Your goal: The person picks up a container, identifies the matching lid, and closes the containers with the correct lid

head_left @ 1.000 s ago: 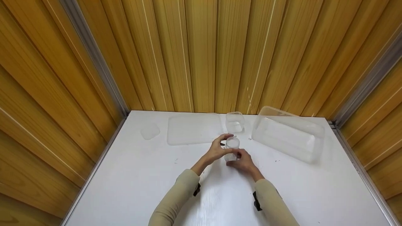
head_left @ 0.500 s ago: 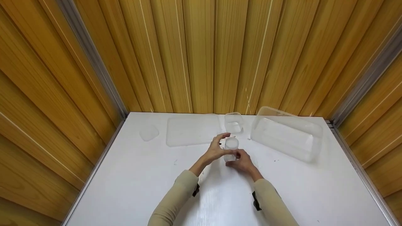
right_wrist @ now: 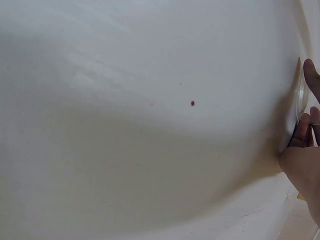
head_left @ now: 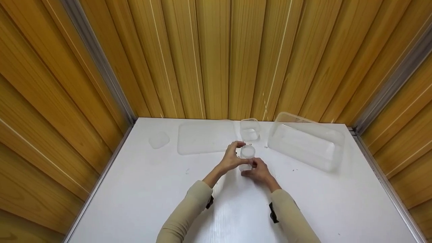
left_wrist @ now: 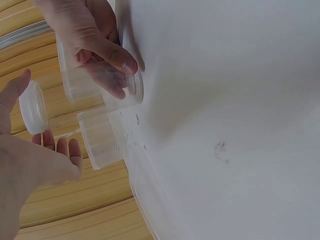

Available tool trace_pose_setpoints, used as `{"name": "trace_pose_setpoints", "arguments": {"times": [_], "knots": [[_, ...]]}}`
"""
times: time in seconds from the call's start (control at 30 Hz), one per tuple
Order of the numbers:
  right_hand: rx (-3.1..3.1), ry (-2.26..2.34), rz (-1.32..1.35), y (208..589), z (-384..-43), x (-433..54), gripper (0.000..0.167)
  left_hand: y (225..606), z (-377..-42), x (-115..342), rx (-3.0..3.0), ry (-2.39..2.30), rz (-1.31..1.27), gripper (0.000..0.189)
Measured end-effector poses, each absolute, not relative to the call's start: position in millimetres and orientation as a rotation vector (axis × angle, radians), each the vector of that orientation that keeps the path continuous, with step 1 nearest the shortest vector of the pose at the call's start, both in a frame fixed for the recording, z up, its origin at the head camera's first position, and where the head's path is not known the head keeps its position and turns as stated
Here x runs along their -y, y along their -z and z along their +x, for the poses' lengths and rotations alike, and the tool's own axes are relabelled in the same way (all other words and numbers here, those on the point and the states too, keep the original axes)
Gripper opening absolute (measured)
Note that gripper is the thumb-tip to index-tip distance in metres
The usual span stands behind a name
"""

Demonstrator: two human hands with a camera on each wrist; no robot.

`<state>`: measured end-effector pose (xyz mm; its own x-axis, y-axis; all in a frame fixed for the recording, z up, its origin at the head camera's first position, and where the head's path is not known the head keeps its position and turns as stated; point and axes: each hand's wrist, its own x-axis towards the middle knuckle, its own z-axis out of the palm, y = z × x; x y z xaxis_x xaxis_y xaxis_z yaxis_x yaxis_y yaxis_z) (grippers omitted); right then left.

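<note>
In the head view, a clear plastic jar stands upright on the white table between both hands. My left hand holds its round, whitish lid from the left, thumb on the near side and fingers on the far side. Lower down, my right hand grips the jar's body near the base. The left wrist view shows the lid between my left thumb and fingers, with the right hand round the base end. Only part of the right hand and the jar's bottom edge appear in the right wrist view.
Behind the jar stands a small, open, squarish clear container. A large clear box lies to the right at the back. A large rectangular lid and a small lid lie to the left. Wood-patterned walls bound the table.
The head view has shifted slightly. Both hands keep the same hold on the jar and its lid, with no clear movement.
</note>
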<state>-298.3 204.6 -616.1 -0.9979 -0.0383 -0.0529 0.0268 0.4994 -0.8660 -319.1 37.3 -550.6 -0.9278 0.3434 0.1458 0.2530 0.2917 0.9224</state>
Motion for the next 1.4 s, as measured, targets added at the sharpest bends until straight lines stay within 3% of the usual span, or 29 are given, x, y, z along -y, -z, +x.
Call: {"name": "trace_pose_setpoints", "arguments": {"times": [0.27, 0.83, 1.23, 1.4], "knots": [[-2.710, 1.556, -0.148, 615.7, -293.0, -207.2, 0.045, 555.3, -317.3, -40.4, -2.451, -1.749, 0.552, 0.068], [-2.698, 1.519, -0.014, 618.7, -295.2, -201.4, 0.053, 556.8, -318.0, -40.2, -2.373, -1.815, 0.582, 0.059], [-2.668, 1.530, -0.004, 615.5, -297.0, -203.6, 0.050, 553.8, -320.8, -38.4, -2.410, -1.780, 0.571, 0.078], [-2.663, 1.512, 0.019, 614.2, -298.5, -204.8, 0.051, 553.5, -318.9, -38.8, -2.516, -1.728, 0.601, 0.077]]}}
